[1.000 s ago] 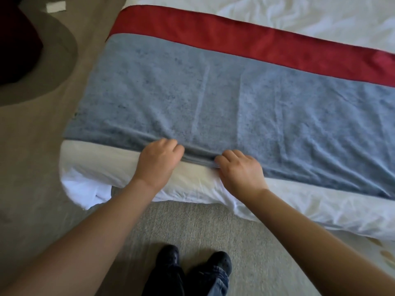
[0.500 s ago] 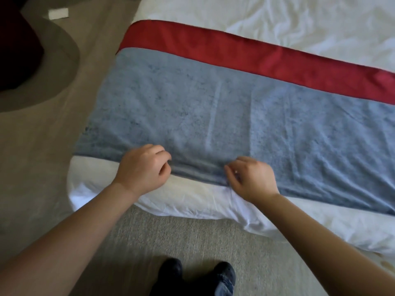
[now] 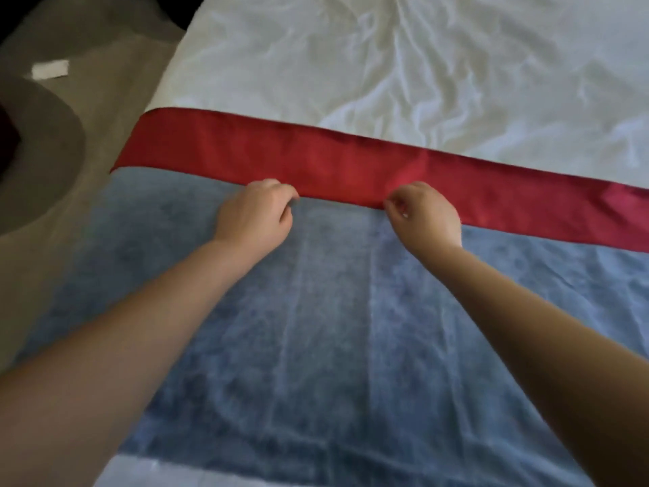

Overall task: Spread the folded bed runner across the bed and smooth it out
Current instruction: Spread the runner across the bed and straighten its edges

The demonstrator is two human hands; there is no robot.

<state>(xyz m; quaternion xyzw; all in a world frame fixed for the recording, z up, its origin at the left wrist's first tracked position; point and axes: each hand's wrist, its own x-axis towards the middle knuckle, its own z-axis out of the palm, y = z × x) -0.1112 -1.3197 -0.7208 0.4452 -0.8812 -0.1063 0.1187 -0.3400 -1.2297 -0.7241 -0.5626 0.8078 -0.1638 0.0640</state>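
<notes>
Item one: the bed runner (image 3: 316,328), laid flat and running from the left side of the frame to the right edge, filling the middle and lower part of the picture. Its wide blue field (image 3: 351,363) shows faint upright fold lines near the centre and soft creases toward the bottom. Its red band (image 3: 228,152) runs along the far edge as a slanting stripe from centre left down to the right edge. Item two: your left hand (image 3: 254,212), just left of frame centre, knuckles up, its fingers curled and its thumb and forefinger pinching the cloth where red meets blue. Item three: your right hand (image 3: 425,212), just right of centre on the same line, its thumb and fingertips closed in a pinch on the near edge of the red band. The two hands sit apart from each other, level with one another, both forearms reaching up from the bottom corners over the blue field. Item four: the white sheet (image 3: 386,65), crumpled, filling the upper centre and upper right beyond the red band; a strip of white also shows at the bottom left, below the blue. Item five: beige carpet (image 3: 105,117) along the left side. Item six: a small white scrap (image 3: 51,69) lying on the carpet in the upper left. Item seven: a dark rounded shape (image 3: 42,163) at the left edge; you cannot tell what it is.
</notes>
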